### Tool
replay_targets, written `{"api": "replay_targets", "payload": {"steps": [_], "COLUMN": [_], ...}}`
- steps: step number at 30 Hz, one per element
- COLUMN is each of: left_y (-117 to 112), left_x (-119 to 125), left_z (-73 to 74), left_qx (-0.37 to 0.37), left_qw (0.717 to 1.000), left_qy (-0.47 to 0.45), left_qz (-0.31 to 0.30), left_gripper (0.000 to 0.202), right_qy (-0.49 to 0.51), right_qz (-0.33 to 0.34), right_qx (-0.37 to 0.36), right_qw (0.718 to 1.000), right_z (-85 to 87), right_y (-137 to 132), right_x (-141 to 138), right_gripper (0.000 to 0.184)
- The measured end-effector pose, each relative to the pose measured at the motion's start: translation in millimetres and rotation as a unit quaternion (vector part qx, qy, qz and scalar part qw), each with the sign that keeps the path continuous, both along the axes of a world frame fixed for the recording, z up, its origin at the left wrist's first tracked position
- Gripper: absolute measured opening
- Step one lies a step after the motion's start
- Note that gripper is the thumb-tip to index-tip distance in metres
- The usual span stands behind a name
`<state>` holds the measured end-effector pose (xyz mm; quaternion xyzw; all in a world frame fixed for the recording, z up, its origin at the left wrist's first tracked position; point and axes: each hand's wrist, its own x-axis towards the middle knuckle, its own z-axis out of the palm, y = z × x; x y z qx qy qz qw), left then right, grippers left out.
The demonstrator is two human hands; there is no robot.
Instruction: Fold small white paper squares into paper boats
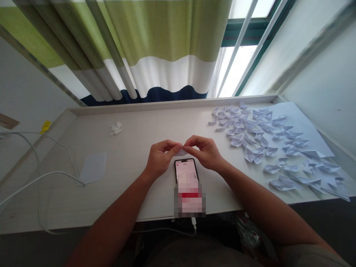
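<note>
Between my two hands is a small piece of white paper [182, 152], mostly hidden by the fingers. My left hand [162, 157] pinches its left side with thumb and forefinger. From the other side, my right hand [204, 151] pinches it too, and the fingertips of both hands nearly meet. Just below the hands lies a phone [187, 167] with its screen lit and partly blurred out. To the right, many folded white paper boats [251, 128] lie spread over the table.
The white table [133, 137] has a raised back edge. A crumpled tissue [116, 128] and a flat paper sheet [94, 167] lie on the left, near white cables [41, 178]. A large white sheet [303, 122] lies at the far right. A charging plug [194, 221] hangs at the front edge.
</note>
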<state>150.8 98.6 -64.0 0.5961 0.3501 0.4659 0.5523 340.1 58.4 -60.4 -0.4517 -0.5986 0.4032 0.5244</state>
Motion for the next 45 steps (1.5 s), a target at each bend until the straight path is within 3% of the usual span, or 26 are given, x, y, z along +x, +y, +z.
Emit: {"api": "replay_targets", "payload": {"steps": [13,21,27,32,38,45], "left_y": [0.1,3.4,4.5,5.9,6.5,7.3], "left_x": [-0.3,-5.6,-8.2,-9.0,-9.6,-12.9], "left_z": [5.6,5.1,3.7,3.1,6.2,14.7], "left_qx": [-0.051,-0.059,-0.012,-0.023,-0.016,-0.104], "left_qw": [0.998,0.997,0.998,0.997,0.997,0.993], "left_qy": [0.027,0.037,0.061,0.071,0.067,0.024], "left_qz": [-0.031,-0.012,-0.013,-0.029,-0.04,-0.044], "left_gripper": [0.037,0.035,0.027,0.028,0.029,0.028], "right_qy": [0.057,-0.116,-0.142,-0.145,-0.18,-0.238], "right_qz": [0.011,0.101,0.101,0.103,0.093,0.062], "right_qx": [-0.039,0.117,0.114,0.1,0.152,0.219], "right_qw": [0.998,0.981,0.978,0.979,0.967,0.944], "right_z": [-4.8,-4.4,-7.0,-5.4,-8.2,-4.9], "right_y": [1.8,3.4,6.0,6.1,4.9,0.2], "right_x": [-1.4,10.4,14.2,14.4,14.8,13.4], "right_gripper": [0.027,0.024,0.025,0.021,0.018,0.015]}}
